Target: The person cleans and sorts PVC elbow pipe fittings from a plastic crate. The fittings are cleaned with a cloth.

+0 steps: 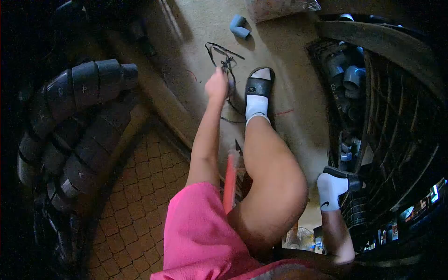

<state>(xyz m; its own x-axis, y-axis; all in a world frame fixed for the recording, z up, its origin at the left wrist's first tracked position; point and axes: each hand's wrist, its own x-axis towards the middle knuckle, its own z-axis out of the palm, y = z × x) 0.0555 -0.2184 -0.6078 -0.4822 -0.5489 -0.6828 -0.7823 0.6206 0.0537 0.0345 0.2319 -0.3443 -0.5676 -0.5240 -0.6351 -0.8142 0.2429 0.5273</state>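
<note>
My left hand [217, 87], at the end of an arm in a pink sleeve, is closed around part of a thin black cord [227, 62] above the floor. Loops of the cord spread above and to the right of the fist, and a strand lies on the floor beside my foot. That foot wears a white sock and a black slide sandal [259, 86]. A blurred long red object [229, 182] shows between my forearm and bent leg; what supports it is hidden. My right hand is out of view.
A grey-blue pipe elbow [239, 28] lies on the floor near a clear plastic bag [280, 8]. Bundled grey pipe fittings [84, 84] are at left, above wire mesh [135, 200]. A dark crate [396, 112] with fittings stands right, near another white-socked foot [330, 191].
</note>
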